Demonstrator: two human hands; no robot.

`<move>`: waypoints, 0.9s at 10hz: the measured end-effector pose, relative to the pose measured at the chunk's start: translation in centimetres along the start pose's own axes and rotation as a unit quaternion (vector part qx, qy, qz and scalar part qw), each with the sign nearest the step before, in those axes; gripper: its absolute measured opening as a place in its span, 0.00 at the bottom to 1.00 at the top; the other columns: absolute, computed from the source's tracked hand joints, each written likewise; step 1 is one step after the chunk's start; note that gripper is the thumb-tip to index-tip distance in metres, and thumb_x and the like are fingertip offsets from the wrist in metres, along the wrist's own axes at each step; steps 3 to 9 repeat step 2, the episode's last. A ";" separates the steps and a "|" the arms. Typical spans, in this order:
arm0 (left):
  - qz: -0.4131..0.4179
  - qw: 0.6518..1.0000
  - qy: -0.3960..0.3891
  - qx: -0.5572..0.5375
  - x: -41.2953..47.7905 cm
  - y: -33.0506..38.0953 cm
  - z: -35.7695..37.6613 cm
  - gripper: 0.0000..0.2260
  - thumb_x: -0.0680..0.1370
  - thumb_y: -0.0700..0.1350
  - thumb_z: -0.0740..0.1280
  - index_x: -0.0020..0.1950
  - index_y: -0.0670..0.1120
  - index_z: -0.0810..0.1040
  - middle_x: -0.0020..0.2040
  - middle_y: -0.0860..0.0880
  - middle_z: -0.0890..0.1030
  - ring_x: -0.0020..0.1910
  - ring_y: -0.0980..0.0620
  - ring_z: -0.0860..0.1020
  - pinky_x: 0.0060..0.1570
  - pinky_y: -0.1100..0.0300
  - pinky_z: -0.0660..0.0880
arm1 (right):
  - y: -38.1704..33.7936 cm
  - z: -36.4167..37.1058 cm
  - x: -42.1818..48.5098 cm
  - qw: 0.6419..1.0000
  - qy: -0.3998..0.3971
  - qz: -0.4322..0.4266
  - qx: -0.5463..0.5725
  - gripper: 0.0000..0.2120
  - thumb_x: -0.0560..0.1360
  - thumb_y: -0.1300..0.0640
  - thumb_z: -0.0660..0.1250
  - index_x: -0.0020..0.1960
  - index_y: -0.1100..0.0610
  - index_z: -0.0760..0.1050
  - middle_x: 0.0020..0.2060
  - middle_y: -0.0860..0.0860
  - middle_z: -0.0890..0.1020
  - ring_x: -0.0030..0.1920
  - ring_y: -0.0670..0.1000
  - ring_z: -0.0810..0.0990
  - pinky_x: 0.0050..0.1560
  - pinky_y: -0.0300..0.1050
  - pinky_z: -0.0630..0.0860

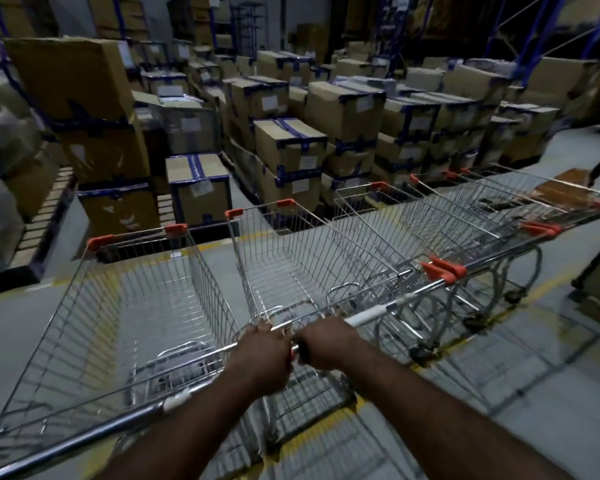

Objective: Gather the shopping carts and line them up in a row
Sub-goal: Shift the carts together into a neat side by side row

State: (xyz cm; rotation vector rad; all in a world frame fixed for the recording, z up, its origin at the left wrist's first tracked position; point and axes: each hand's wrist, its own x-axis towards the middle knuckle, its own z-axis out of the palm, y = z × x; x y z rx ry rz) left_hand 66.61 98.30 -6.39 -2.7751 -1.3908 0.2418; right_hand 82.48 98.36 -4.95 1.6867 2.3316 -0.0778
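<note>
Wire shopping carts (388,237), at least four counted, parked side by side in a row from near left to far right on the grey floor (32,323); farthest ones too blurred for a sure count. Left hand (264,358) curled round the handle end of the nearest cart (136,306); right hand (323,344) curled round the handle of the second cart (291,258), the two hands almost touching. Beyond the row, many stacked cardboard boxes (343,109) bound with blue tape.
</note>
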 end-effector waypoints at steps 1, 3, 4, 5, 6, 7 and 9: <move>-0.005 0.998 -0.058 -0.010 0.7 -0.3 -1.4 0.20 0.79 0.59 0.60 0.65 0.49 0.75 0.61 0.45 0.80 0.62 0.42 0.76 0.61 0.50 0.70 | 0.0 -1.7 2.2 0.992 -0.127 -0.018 -0.009 0.17 0.73 0.46 0.74 0.60 0.51 0.82 0.52 0.53 0.85 0.50 0.56 0.83 0.50 0.47 0.77; -0.001 0.987 -0.143 -0.079 2.9 -2.0 -4.6 0.18 0.78 0.59 0.64 0.62 0.50 0.78 0.59 0.45 0.82 0.55 0.44 0.80 0.52 0.56 0.76 | 0.7 -4.4 4.5 0.979 -0.193 -0.020 0.056 0.20 0.72 0.47 0.75 0.62 0.52 0.82 0.53 0.53 0.85 0.49 0.55 0.83 0.55 0.50 0.80; -0.001 0.987 -0.143 -0.079 2.9 -2.0 -4.6 0.18 0.78 0.59 0.64 0.62 0.50 0.78 0.59 0.45 0.82 0.55 0.44 0.80 0.52 0.56 0.76 | 0.7 -4.4 4.5 0.979 -0.193 -0.020 0.056 0.20 0.72 0.47 0.75 0.62 0.52 0.82 0.53 0.53 0.85 0.49 0.55 0.83 0.55 0.50 0.80; -0.001 0.987 -0.143 -0.079 2.9 -2.0 -4.6 0.18 0.78 0.59 0.64 0.62 0.50 0.78 0.59 0.45 0.82 0.55 0.44 0.80 0.52 0.56 0.76 | 0.7 -4.4 4.5 0.979 -0.193 -0.020 0.056 0.20 0.72 0.47 0.75 0.62 0.52 0.82 0.53 0.53 0.85 0.49 0.55 0.83 0.55 0.50 0.80; -0.001 0.987 -0.143 -0.079 2.9 -2.0 -4.6 0.18 0.78 0.59 0.64 0.62 0.50 0.78 0.59 0.45 0.82 0.55 0.44 0.80 0.52 0.56 0.76 | 0.7 -4.4 4.5 0.979 -0.193 -0.020 0.056 0.20 0.72 0.47 0.75 0.62 0.52 0.82 0.53 0.53 0.85 0.49 0.55 0.83 0.55 0.50 0.80; -0.001 0.987 -0.143 -0.079 2.9 -2.0 -4.6 0.18 0.78 0.59 0.64 0.62 0.50 0.78 0.59 0.45 0.82 0.55 0.44 0.80 0.52 0.56 0.76 | 0.7 -4.4 4.5 0.979 -0.193 -0.020 0.056 0.20 0.72 0.47 0.75 0.62 0.52 0.82 0.53 0.53 0.85 0.49 0.55 0.83 0.55 0.50 0.80; -0.001 0.987 -0.143 -0.079 2.9 -2.0 -4.6 0.18 0.78 0.59 0.64 0.62 0.50 0.78 0.59 0.45 0.82 0.55 0.44 0.80 0.52 0.56 0.76 | 0.7 -4.4 4.5 0.979 -0.193 -0.020 0.056 0.20 0.72 0.47 0.75 0.62 0.52 0.82 0.53 0.53 0.85 0.49 0.55 0.83 0.55 0.50 0.80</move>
